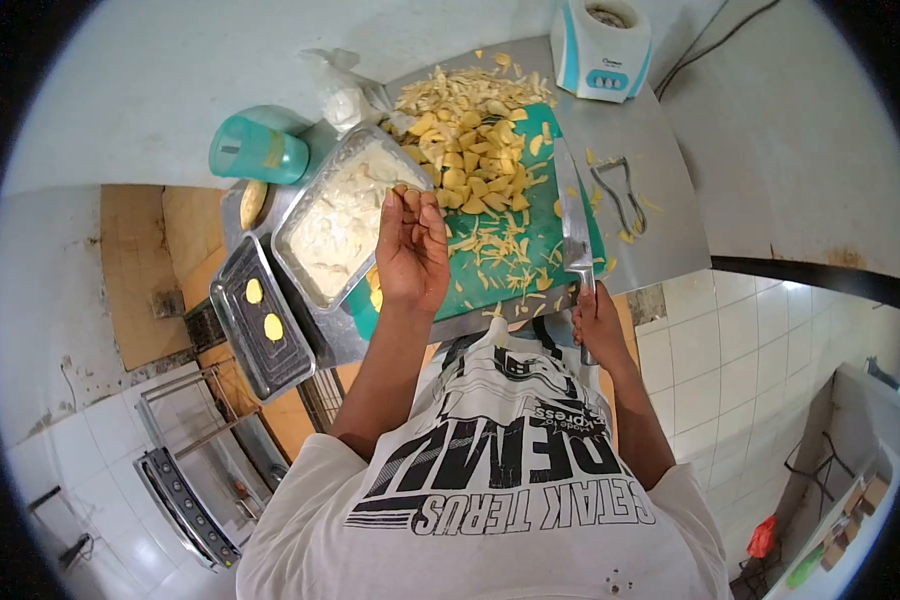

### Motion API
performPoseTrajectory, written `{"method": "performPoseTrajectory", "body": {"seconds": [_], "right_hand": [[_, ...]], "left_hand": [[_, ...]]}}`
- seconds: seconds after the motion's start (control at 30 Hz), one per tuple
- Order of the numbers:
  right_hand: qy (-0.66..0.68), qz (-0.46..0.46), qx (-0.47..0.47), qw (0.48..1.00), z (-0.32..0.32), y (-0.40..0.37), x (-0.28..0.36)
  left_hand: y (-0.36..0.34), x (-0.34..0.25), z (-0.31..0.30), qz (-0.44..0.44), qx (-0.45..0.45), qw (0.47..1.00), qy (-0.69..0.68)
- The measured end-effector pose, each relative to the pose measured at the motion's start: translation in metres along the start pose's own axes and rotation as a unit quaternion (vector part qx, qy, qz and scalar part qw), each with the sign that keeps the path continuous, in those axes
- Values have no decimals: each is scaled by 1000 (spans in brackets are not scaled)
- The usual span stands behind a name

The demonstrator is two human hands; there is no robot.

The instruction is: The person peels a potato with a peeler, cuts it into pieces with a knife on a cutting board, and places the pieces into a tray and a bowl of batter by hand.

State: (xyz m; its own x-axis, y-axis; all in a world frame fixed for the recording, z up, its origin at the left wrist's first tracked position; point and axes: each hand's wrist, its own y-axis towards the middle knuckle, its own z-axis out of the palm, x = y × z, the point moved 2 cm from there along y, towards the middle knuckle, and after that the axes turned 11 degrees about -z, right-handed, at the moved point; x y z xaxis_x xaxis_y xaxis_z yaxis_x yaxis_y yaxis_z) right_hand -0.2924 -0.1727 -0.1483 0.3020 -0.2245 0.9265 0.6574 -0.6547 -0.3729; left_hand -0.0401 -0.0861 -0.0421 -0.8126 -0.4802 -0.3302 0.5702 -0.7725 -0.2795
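My right hand (599,325) is wrapped round the handle of a large kitchen knife (574,225), whose blade lies along the right edge of the green cutting board (470,285). Over the board's left part, my left hand (412,250) has its palm turned up and its fingers curled together; whatever they hold, if anything, I cannot make out. Chopped yellow potato pieces (475,165) are heaped at the board's far side, with thin peelings (490,245) scattered nearer me. Beside my left hand is a metal pan (292,215) filled with a white, lumpy, wet-looking mixture (335,215).
A dark tray (255,350) with two yellow slices and a teal container (260,150) stand at the left. Behind the pan is a plastic bag (345,105). More peelings (470,90) are piled at the back. A metal peeler-like tool (635,215) and a blender base (605,50) are right.
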Motion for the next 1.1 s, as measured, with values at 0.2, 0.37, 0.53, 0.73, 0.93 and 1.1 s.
{"method": "performPoseTrajectory", "body": {"seconds": [0.2, 0.37, 0.53, 0.73, 0.93, 1.1], "right_hand": [[-3, 3, 28, 1000, 5, 3, 0], [-23, -4, 28, 999, 4, 4, 1], [-20, 2, 23, 1000, 3, 3, -6], [-28, 5, 29, 999, 6, 3, -12], [-11, 8, 30, 999, 11, 5, 2], [-19, -11, 33, 999, 12, 7, 1]], "left_hand": [[-11, -9, -8, 30, -18, 999, -15], [-14, -11, -10, 42, -28, 999, -18], [-16, -11, -8, 51, -9, 999, -14], [-22, -15, -2, 74, 64, 995, -7], [-32, -22, 12, 82, 96, 992, -27], [-37, -25, 19, 84, 113, 990, -24]]}}
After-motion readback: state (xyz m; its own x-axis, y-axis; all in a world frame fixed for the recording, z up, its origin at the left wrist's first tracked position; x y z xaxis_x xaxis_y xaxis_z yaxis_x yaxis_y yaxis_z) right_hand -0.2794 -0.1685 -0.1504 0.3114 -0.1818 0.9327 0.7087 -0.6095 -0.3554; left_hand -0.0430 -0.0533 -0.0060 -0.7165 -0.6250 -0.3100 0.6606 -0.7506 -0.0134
